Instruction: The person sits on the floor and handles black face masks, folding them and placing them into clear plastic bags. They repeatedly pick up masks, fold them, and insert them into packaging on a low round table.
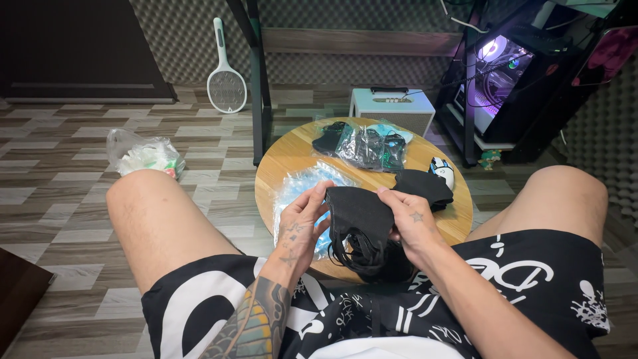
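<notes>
Both of our hands grip one black face mask (pixel 359 211), held up over the near edge of the round wooden table (pixel 292 156): our left hand (pixel 300 226) pinches its left side with the fingers curled around the fabric, and our right hand (pixel 411 223) clamps its right side between thumb and fingers. Black ear loops (pixel 355 256) hang in a bunch below the mask, down toward our lap. Just behind our left hand lies a clear plastic bag with blue masks (pixel 302 189), partly hidden by the hand. Just beyond our right hand sits a small stack of black masks (pixel 425 186), with a white computer mouse (pixel 443 171) touching its far right side. Farther back on the table rests a clear bag of dark masks (pixel 369 146), close to the far edge. Bare wood shows on the far left of the tabletop and a strip along the near right. Our bare knees flank the table on either side. On the patterned wood-tile floor, a crumpled plastic bag (pixel 143 156) lies to the left, a white racket-shaped bug swatter (pixel 226 80) leans against the grey foam wall, a small white amplifier (pixel 392 106) stands behind the table, and a lit computer case (pixel 498 73) glows at far right.
</notes>
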